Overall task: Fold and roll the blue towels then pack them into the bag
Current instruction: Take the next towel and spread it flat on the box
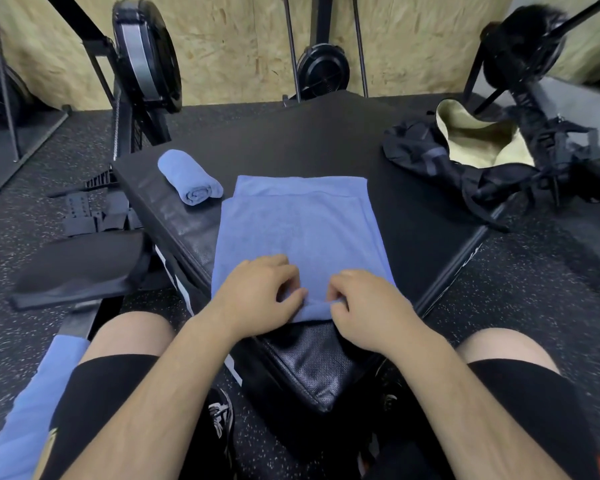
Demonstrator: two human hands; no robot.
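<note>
We are starting the roll: left hand (257, 296) and right hand (368, 306) together, pinching the folded towel (302, 230)'s near edge; next, tight even turns away from us

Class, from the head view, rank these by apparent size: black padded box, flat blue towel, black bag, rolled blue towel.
1. black padded box
2. flat blue towel and black bag: similar; bag sits farther, so unranked
3. rolled blue towel

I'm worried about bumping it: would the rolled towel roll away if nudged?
Probably, pushed sideways: the rolled towel is a cylinder lying near the edge of the pad. Likely light and squashy, being cloth; it may loosen.
</note>
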